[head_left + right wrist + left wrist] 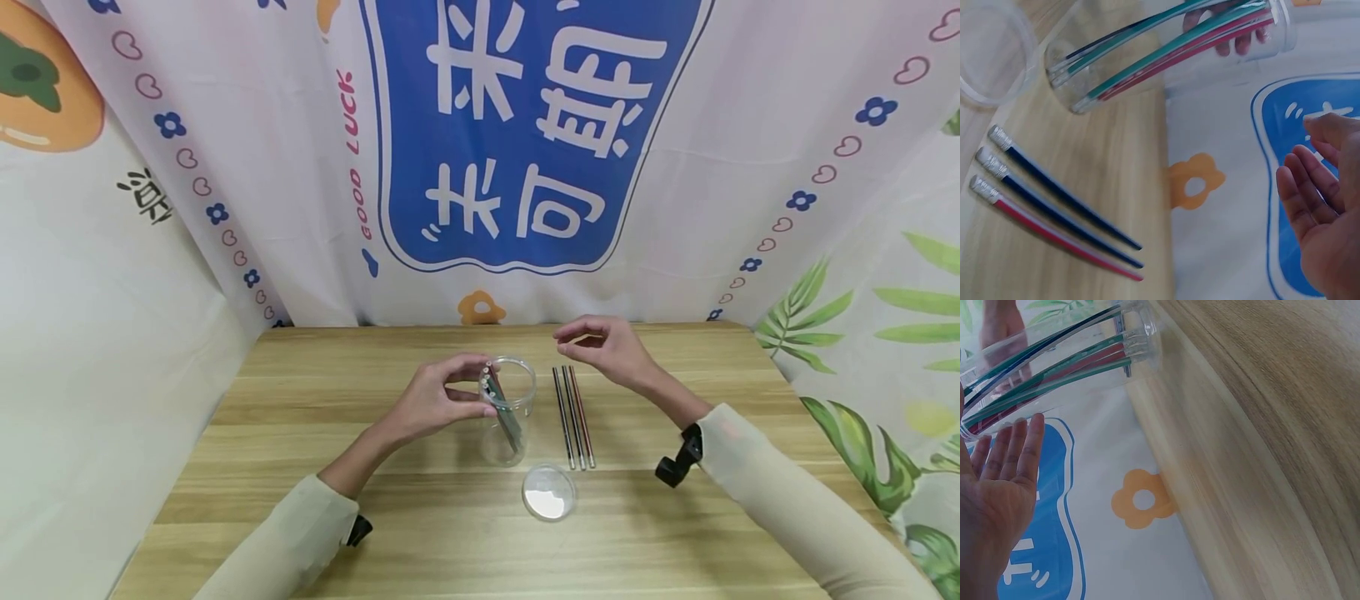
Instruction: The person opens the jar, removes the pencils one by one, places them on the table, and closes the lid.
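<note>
A clear plastic jar [523, 398] stands upright on the table, with several green, red and dark pencils [1166, 53] leaning inside it. My left hand [437, 397] holds the jar near its rim, thumb on the near side and fingers on the far side. To the right of the jar, three pencils [573, 417] lie side by side, two dark blue and one red, their eraser ends toward me. Above their far ends hovers my right hand [609, 354], fingers loosely bent and nothing between them.
A round clear lid [548, 493] lies flat on the wooden table [315, 417], in front of the jar. Printed cloth [315, 250] hangs behind the table's far edge. Each wrist carries a black camera mount [681, 457].
</note>
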The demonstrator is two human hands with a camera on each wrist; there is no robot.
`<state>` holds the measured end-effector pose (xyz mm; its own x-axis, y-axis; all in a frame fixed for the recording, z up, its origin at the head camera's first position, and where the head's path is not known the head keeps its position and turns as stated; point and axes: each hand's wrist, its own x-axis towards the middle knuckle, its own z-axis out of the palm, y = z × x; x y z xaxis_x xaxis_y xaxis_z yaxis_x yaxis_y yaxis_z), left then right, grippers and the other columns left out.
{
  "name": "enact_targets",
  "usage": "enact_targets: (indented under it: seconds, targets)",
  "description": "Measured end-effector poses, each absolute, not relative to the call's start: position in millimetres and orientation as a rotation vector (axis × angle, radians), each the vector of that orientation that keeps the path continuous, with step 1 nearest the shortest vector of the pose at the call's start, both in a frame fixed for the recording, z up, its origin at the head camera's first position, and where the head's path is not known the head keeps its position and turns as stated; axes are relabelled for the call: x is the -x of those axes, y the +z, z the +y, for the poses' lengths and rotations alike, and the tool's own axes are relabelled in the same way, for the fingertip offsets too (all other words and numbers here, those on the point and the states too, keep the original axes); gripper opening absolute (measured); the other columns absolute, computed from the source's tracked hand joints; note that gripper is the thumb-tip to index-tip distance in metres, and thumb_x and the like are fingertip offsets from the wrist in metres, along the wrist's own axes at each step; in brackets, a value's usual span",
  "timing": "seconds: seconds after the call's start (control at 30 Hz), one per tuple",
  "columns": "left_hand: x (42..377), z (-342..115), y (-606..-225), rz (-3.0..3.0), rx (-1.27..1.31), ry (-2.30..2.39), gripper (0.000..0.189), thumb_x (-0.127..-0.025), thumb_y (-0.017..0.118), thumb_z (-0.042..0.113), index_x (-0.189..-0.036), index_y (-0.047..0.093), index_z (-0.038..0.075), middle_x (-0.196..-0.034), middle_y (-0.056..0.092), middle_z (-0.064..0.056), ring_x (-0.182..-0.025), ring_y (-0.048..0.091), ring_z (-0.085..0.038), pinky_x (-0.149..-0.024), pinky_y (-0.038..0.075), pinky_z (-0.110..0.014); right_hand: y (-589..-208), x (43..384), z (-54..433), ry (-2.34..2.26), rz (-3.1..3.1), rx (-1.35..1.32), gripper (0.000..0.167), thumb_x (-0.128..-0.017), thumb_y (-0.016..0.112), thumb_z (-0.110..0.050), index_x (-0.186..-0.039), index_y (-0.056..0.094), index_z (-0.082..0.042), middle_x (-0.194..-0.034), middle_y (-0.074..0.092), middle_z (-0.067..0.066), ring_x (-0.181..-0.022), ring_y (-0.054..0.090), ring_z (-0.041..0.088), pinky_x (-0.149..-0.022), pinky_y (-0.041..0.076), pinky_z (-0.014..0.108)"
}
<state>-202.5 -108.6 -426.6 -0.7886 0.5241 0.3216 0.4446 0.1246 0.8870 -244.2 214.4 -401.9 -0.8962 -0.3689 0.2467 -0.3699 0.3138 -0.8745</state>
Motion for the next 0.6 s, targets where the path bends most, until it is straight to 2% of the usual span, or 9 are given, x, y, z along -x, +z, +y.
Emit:
enact_targets:
  seconds: [0.17,0.4,0.6]
  targets:
    - [202.5,-109.1,-426.9,2.309,-0.984,1.767,0.062,-0.082,0.092,0.004,-0.138,0.066,0.005,-0.134,0.072,-0.014,-0.120,0.072,-0.029,-0.093,0.066,-0.037,-387.3,237.6,208.9,1.673,-2.478,-0.870,0.019,-0.095,0.078,-0.002,-0.114,0.077,0.000,-0.114,0.076,0.015,-0.100,0.074,0.032,-0.088,0.066,0.027]
    - [203.4,-109.4,-426.8,2.299,-0.971,1.769,0.061,-0.082,0.092,0.005,-0.138,0.066,0.006,-0.133,0.072,-0.010,-0.120,0.072,-0.028,-0.094,0.066,-0.040,-367.9,227.8,197.6,1.546,-2.430,-1.030,0.021,-0.094,0.079,-0.002,-0.115,0.079,-0.004,-0.111,0.078,0.006,-0.097,0.073,0.019,-0.092,0.063,0.025]
    - [203.0,-109.8,-426.9,2.286,-0.974,1.774,0.062,-0.082,0.092,0.004,-0.138,0.066,0.006,-0.134,0.072,-0.012,-0.121,0.072,-0.029,-0.094,0.065,-0.040,-352.0,220.4,186.8,1.482,-2.382,-1.182,0.023,-0.092,0.080,0.000,-0.114,0.079,-0.007,-0.112,0.078,0.007,-0.102,0.073,0.019,-0.097,0.062,0.027]
